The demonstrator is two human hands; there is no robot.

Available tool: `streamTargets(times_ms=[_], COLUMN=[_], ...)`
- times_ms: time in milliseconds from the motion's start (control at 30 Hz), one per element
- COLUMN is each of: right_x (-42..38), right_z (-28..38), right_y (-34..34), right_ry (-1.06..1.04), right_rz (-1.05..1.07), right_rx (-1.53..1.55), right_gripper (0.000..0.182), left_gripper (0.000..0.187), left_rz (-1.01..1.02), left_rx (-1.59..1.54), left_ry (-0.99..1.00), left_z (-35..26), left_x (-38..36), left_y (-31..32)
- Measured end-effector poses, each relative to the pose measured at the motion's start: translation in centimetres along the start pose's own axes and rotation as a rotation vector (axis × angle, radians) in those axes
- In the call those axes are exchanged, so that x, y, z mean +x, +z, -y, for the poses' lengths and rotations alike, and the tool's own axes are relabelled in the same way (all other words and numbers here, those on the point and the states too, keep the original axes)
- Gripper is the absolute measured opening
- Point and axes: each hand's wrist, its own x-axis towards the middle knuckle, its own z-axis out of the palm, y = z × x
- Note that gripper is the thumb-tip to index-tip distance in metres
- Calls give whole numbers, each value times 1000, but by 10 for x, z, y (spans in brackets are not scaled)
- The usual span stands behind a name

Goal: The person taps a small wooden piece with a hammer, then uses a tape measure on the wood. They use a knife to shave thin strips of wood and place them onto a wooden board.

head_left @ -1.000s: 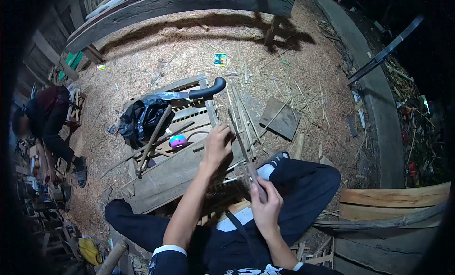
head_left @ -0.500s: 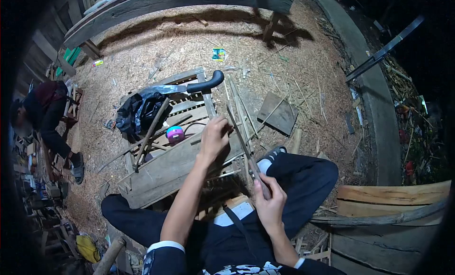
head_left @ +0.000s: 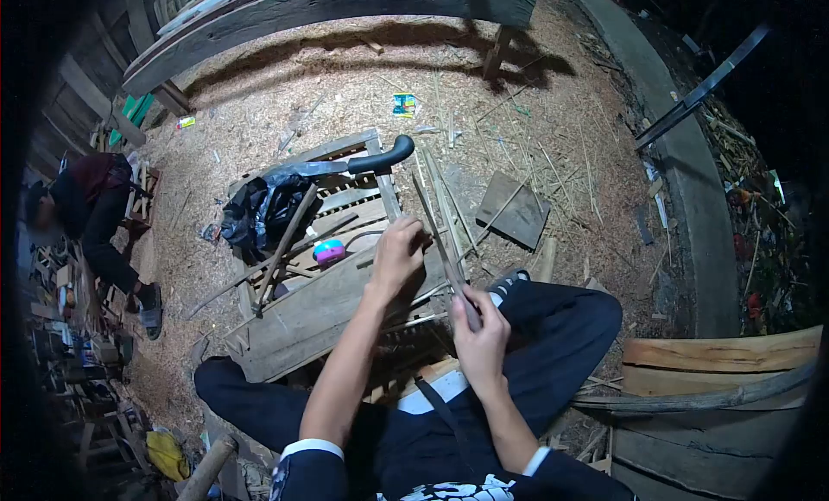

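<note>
My right hand (head_left: 481, 331) is wrapped round the lower end of a long thin strip (head_left: 442, 246), which slants up and to the left. My left hand (head_left: 399, 255) is closed beside the strip's middle, over the edge of a low wooden stand; what its fingers grip is too small to name. Beneath and in front of my hands lies a flat board (head_left: 315, 315) on the slatted stand. On the stand also rest a black plastic bag (head_left: 259, 214), a black-handled blade (head_left: 377, 160) and a pink and blue round object (head_left: 329, 252).
A long wooden bench (head_left: 337, 16) spans the top. A square board (head_left: 514, 209) and thin sticks lie on the shavings-covered ground. Another person (head_left: 104, 216) bends over at the left. Large planks (head_left: 691, 371) stand at the lower right, near a curved pole.
My right hand has moved up and slightly left along with the strip's lower end. The whole view has shifted slightly.
</note>
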Motion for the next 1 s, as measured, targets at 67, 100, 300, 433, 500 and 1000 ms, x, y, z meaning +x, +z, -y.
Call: streamTargets(times_ms=[67, 100, 300, 433, 500, 1000], right_x=[-23, -29, 2, -28, -27, -38], right_z=[0, 4, 1, -1, -4, 15], right_y=[-24, -31, 4, -23, -12, -54], right_ry=[61, 64, 26, 38, -30, 73], right_rz=[14, 20, 0, -7, -55, 11], right_rx=[9, 5, 53, -23, -35, -29], right_gripper=[25, 24, 21, 17, 18, 20], left_gripper=[21, 19, 18, 17, 13, 10], left_rz=[-42, 38, -6, -32, -57, -222], left_rx=[36, 60, 5, -15, -34, 172], left_ry=[30, 23, 13, -13, -47, -80], left_z=[0, 1, 1, -1, -3, -14], left_x=[1, 2, 1, 6, 4, -9], left_y=[-1, -3, -2, 0, 1, 18])
